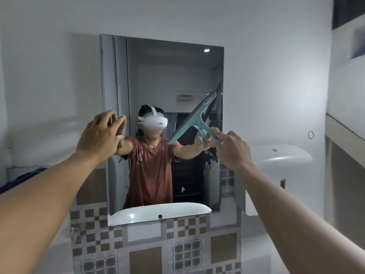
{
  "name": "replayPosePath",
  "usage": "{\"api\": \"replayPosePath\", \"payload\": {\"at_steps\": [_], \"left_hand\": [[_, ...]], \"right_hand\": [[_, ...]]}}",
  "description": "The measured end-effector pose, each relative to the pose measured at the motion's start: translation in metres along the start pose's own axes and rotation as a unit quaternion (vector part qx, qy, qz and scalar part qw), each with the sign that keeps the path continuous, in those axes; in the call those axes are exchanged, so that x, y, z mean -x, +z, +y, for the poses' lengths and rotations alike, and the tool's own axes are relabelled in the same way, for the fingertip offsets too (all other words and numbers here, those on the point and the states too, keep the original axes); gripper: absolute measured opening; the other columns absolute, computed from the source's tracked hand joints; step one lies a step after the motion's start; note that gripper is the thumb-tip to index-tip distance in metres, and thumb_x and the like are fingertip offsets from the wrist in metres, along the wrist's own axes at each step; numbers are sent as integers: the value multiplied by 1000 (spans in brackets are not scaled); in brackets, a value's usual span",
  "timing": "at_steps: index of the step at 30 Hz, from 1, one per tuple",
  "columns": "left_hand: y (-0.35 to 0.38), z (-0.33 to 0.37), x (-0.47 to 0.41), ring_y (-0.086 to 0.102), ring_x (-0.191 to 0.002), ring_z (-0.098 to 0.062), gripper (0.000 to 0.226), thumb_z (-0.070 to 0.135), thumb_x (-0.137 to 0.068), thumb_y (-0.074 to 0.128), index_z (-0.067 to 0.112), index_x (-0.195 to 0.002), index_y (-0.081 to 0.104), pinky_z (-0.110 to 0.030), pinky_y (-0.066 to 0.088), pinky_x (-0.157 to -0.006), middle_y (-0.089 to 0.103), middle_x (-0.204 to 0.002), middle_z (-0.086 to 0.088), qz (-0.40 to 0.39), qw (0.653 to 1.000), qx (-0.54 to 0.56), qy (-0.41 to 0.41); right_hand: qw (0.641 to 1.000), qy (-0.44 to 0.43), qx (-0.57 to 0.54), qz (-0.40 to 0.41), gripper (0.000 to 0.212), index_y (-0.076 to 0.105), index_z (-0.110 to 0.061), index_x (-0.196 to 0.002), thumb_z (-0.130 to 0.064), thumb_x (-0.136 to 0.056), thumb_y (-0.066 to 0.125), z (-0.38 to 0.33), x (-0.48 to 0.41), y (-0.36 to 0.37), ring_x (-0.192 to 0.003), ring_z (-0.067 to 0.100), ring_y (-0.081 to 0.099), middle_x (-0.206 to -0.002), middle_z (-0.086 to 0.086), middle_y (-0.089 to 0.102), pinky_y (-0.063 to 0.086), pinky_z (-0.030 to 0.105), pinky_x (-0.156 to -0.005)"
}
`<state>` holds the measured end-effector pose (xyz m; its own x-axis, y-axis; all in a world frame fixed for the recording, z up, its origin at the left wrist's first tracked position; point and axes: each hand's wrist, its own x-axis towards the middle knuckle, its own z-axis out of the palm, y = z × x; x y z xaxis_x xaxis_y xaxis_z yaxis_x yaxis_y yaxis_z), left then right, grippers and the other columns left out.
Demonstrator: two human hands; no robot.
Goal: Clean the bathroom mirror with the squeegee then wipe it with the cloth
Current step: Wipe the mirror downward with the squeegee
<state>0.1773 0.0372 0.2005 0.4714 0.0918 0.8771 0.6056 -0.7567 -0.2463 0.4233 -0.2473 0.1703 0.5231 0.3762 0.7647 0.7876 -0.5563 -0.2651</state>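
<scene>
We see one teal squeegee [192, 117] clamped in our right hand [232, 148], tilted on one mirror [158, 76]; our left hand [100, 133] braces its edge, fingers spread.

wall [59, 66]: white, plain | tile band [223, 252]: grey-and-brown checker pattern, lower wall | dispenser [276, 165]: white, wall-mounted, right side | blue fabric [23, 177]: far left edge, partly visible
</scene>
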Motion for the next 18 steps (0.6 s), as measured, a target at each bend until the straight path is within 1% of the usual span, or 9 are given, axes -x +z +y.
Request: {"api": "replayPosePath", "payload": {"at_steps": [2, 4, 9, 11, 13, 16, 18], "left_hand": [[1, -2, 0, 47, -117, -43, 51, 25, -88, 63, 7, -135, 58, -57, 50, -90, 50, -133, -24, 0, 1000, -6, 2], [2, -3, -1, 47, -116, -44, 56, 19, -83, 73, 7, -135, 58, -57, 49, -89, 50, -132, -24, -2, 1000, -5, 5], [3, -4, -1, 47, -117, -43, 59, 17, -81, 75, 9, -137, 57, -58, 49, -90, 50, -133, -23, -4, 1000, 0, 9], [2, -4, -1, 47, -118, -43, 60, 18, -81, 75, 9, -137, 56, -58, 50, -90, 49, -134, -22, -5, 1000, 3, 10], [0, -3, -1, 45, -118, -43, 61, 18, -80, 75, 9, -137, 56, -58, 50, -90, 48, -134, -21, -9, 1000, 11, 3], [-3, -4, -3, 45, -117, -42, 63, 20, -79, 77, 11, -137, 54, -58, 49, -89, 48, -131, -18, -16, 1000, 20, -4], [-5, -5, -5, 45, -116, -42, 64, 23, -78, 78, 12, -136, 53, -59, 49, -88, 48, -130, -18, -21, 1000, 22, 1]], "right_hand": [[1000, 7, -9, 7, 46, 38, -41, -152, -40, -107, 39, -2, 3, 1, -81, 28, 55, -102, 2, 51, 43, 36, -72], [1000, 6, -5, 8, 45, 38, -40, -151, -37, -107, 37, -4, 6, 1, -81, 30, 57, -102, 3, 52, 46, 37, -71], [999, 36, -19, 7, 43, 41, -37, -150, -36, -107, 36, -8, 12, 1, -82, 29, 55, -101, 4, 52, 44, 37, -72], [998, 49, -27, 5, 41, 44, -36, -146, -37, -107, 36, -10, 15, 3, -81, 29, 53, -99, 3, 50, 43, 36, -71], [997, 62, -36, 1, 40, 45, -36, -145, -38, -106, 37, -14, 19, 7, -83, 31, 54, -99, 5, 51, 42, 37, -71], [994, 93, -55, 2, 42, 42, -37, -148, -39, -106, 38, -22, 28, 16, -99, 35, 61, -111, 10, 60, 41, 37, -73], [991, 114, -71, 8, 40, 46, -35, -145, -37, -105, 40, -30, 38, 21, -100, 34, 62, -116, 10, 65, 41, 36, -72]]}}
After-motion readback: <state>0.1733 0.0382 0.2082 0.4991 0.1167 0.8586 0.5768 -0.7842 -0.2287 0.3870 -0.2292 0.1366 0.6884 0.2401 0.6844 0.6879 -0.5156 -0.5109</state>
